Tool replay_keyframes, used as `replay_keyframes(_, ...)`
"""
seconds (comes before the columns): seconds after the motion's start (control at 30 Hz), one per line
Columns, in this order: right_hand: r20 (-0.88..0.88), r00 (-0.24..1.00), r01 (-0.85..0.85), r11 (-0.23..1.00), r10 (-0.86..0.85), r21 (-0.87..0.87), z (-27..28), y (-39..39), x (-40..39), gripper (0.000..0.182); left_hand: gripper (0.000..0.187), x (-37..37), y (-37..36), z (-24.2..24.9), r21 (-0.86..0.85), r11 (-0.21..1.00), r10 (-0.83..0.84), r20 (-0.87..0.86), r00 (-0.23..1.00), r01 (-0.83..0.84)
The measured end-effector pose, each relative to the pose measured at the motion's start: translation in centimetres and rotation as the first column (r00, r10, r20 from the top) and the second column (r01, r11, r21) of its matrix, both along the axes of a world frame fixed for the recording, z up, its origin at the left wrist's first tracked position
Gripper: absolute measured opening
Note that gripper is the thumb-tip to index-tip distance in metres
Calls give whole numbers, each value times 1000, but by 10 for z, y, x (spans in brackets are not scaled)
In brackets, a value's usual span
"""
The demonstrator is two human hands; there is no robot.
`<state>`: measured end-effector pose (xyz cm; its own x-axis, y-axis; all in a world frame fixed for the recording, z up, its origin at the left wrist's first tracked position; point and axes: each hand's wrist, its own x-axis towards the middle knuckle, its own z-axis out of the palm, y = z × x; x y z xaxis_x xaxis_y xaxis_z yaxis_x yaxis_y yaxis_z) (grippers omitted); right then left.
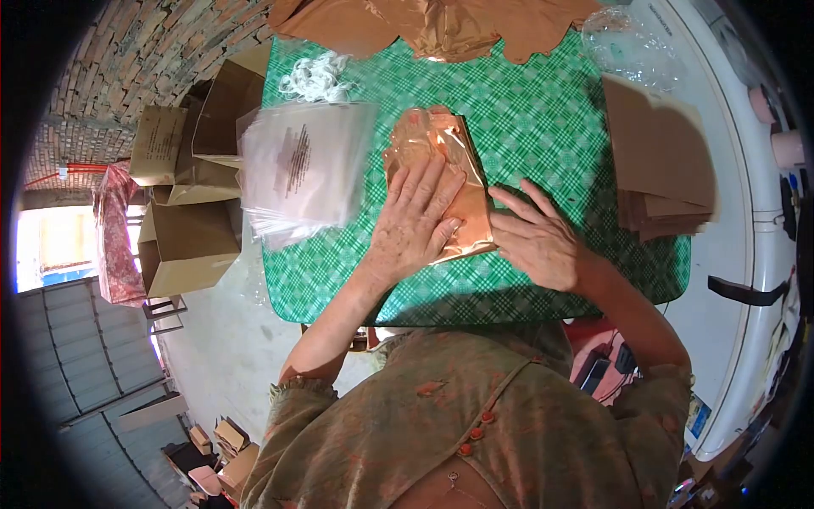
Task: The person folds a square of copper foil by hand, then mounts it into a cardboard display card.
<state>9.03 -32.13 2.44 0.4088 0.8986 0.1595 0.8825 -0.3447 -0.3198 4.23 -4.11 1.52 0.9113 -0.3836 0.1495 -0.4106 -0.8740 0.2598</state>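
A folded piece of shiny copper-coloured fabric lies on the green checked tablecloth, with a dark edge showing along its right side. My left hand rests flat on top of it, fingers stretched upward and thumb out to the right. At its lower right edge is my right hand, fingers extended and spread, the thumb side by the fabric. Left of the fabric lies a stack of clear printed plastic bags. More copper-coloured fabric is spread at the far edge of the table.
White string sits at the table's far left. Brown cardboard sheets are stacked on the right, with clear crumpled plastic beyond them. Open cardboard boxes stand left of the table. A white appliance-like surface borders the right side.
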Motion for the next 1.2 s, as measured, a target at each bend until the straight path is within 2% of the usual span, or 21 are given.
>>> replay_keyframes(0.03,4,1000,8,999,-8,32,-1,-3,-4,26,65,0,0,-1,1,1000,1,1,1000,-1)
replay_keyframes(0.13,-194,981,72,969,-25,237,-3,-10,-14,24,65,0,0,-2,9,1000,6,6,1000,-6)
replay_keyframes(0.17,-174,984,85,942,-29,324,0,-10,-14,18,65,0,-1,-1,14,1000,7,6,1000,-7)
replay_keyframes(0.27,-192,972,201,908,-137,368,9,-5,-8,13,65,0,-1,-2,26,1000,7,17,1000,-8)
replay_keyframes(0.3,-142,975,218,867,-171,449,2,3,-4,13,66,0,-1,-2,28,1000,6,22,1000,-7)
replay_keyframes(0.4,-207,920,387,850,-332,358,9,28,10,14,67,1,0,-2,26,1000,1,21,1000,-2)
replay_keyframes(0.43,-147,919,393,852,-365,345,4,36,19,15,67,1,0,-2,27,1000,4,18,1000,-5)
replay_keyframes(0.53,-129,897,442,835,-424,328,-6,60,47,15,69,1,0,-3,26,1000,8,8,1000,-8)
replay_keyframes(0.77,-112,841,540,833,-529,125,-2,93,78,42,71,1,0,-1,-7,1000,8,7,1000,-8)
replay_keyframes(0.87,-295,785,572,820,-545,7,15,101,87,43,74,1,1,-4,-43,999,-6,50,999,8)
replay_keyframes(0.9,-324,787,571,819,-525,60,16,102,88,40,75,0,1,-5,-59,998,-12,70,998,17)
replay_keyframes(1.0,-290,793,564,826,-535,17,10,105,95,29,76,0,2,-6,-49,999,-14,58,998,17)
replay_keyframes(1.1,-178,825,543,839,-536,-11,1,107,97,25,72,0,1,-3,15,1000,-14,48,999,13)
replay_keyframes(1.2,-52,869,494,867,-492,67,-12,102,96,19,70,1,2,-7,25,999,-22,56,998,21)
